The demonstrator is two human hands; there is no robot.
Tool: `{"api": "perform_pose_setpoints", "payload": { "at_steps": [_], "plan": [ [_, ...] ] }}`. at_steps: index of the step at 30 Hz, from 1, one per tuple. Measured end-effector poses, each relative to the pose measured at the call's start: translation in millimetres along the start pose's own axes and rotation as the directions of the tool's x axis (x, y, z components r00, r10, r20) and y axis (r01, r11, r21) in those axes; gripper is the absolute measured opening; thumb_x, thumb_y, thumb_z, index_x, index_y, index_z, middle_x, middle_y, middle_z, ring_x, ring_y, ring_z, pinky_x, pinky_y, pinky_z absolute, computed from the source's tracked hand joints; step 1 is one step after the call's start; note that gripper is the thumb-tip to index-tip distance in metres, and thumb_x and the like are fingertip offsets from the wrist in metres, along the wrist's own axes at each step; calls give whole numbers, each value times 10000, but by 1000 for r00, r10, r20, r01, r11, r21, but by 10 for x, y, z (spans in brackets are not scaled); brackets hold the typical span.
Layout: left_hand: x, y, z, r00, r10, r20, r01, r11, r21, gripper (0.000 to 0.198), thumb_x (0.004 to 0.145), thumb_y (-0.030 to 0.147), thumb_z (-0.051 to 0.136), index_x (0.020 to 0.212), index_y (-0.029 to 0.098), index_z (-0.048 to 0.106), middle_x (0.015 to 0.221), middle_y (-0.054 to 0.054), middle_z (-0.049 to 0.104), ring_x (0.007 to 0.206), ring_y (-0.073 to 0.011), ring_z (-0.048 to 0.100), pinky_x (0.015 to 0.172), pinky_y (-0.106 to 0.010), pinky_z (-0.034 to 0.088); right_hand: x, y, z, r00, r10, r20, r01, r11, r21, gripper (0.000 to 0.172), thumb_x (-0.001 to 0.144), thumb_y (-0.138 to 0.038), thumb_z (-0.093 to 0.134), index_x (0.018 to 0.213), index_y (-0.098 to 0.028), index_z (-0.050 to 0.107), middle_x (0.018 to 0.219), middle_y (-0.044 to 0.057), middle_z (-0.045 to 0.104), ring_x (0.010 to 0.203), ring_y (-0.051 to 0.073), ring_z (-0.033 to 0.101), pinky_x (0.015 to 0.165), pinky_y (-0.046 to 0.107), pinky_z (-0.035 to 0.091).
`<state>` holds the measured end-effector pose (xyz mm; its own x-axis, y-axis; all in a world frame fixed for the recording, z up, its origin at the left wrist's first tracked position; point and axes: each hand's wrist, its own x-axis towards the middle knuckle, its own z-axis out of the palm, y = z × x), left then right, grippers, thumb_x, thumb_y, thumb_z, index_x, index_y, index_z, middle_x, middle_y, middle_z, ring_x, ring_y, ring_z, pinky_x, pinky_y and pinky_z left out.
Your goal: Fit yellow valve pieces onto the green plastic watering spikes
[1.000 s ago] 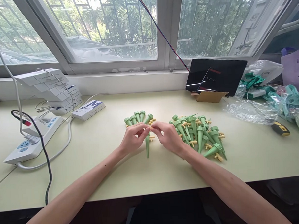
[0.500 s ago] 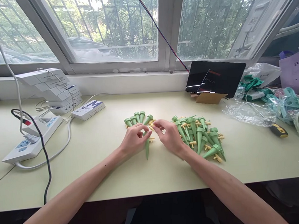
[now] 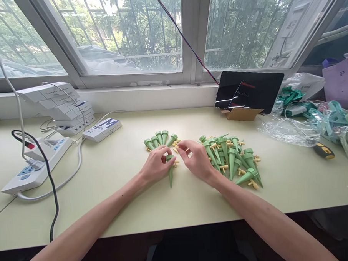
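Observation:
A green plant watering spike (image 3: 171,173) with a ribbed cap points its tip towards me. My left hand (image 3: 155,162) is closed on it at the cap, thumb and forefinger pinching. My right hand (image 3: 196,158) is just right of it, thumb and forefinger drawn together; a small yellow piece (image 3: 175,150) shows at the fingertips, but I cannot make out whether it is held. Beyond my left hand lies a small fanned group of green spikes (image 3: 159,137) with yellow valves. A larger pile of spikes (image 3: 232,155) lies beside my right hand.
White boxes (image 3: 57,108) are stacked at the back left, near a power strip (image 3: 38,163) with cables. One box (image 3: 102,129) lies alone. A tablet (image 3: 248,90) leans on a cardboard stand (image 3: 244,114). Plastic wrap (image 3: 292,131), a yellow-black tool (image 3: 324,151) and clips (image 3: 333,117) are at right.
The left fingers have shifted slightly around the spike, and more of its cap shows. The right hand has barely moved. The whole view has shifted a little.

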<state>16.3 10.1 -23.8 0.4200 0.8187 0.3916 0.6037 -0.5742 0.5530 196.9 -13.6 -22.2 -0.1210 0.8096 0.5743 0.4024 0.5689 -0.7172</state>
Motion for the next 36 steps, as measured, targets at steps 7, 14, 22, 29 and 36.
{"api": "perform_pose_setpoints", "payload": {
  "at_steps": [7, 14, 22, 29, 36],
  "plan": [
    [15, -7, -8, 999, -17, -36, 14, 997, -80, 138, 911, 318, 562, 852, 194, 553, 893, -22, 575, 544, -96, 511, 500, -251, 463, 6, -3, -7, 999, 9, -53, -10, 1000, -6, 139, 953, -250, 533, 961, -196, 661, 930, 65, 702, 789, 165, 650, 688, 287, 567],
    [24, 13, -23, 985, -21, -174, -6, 988, -155, 143, 943, 344, 548, 941, 201, 556, 999, -46, 591, 711, -141, 631, 573, -276, 550, 14, 4, -1, 998, 12, -56, -13, 1000, -10, 138, 957, -248, 528, 977, -196, 654, 922, 64, 702, 791, 166, 657, 679, 279, 560],
    [29, -1, -20, 952, 3, -306, -55, 985, -162, 100, 941, 298, 571, 938, 200, 552, 957, -22, 587, 707, -111, 634, 601, -248, 571, 2, 5, 8, 999, 2, -34, -1, 1000, 4, 137, 961, -239, 515, 949, -187, 641, 902, 57, 708, 779, 160, 646, 698, 277, 543],
    [35, -14, -11, 941, 2, -339, -66, 982, -177, 101, 930, 298, 595, 933, 202, 564, 934, -4, 584, 687, -99, 635, 597, -238, 582, 4, -13, 3, 1000, -2, -17, 2, 1000, 27, 139, 952, -239, 526, 929, -174, 647, 884, 58, 705, 767, 160, 638, 689, 276, 537],
    [29, -7, -4, 937, 28, -349, -99, 977, -187, 91, 932, 290, 595, 934, 201, 577, 930, -9, 587, 681, -93, 621, 578, -223, 580, 8, -21, -1, 1000, 10, 22, -12, 998, 63, 149, 956, -238, 520, 913, -178, 649, 859, 46, 698, 740, 150, 620, 690, 271, 524]
  ]
}}
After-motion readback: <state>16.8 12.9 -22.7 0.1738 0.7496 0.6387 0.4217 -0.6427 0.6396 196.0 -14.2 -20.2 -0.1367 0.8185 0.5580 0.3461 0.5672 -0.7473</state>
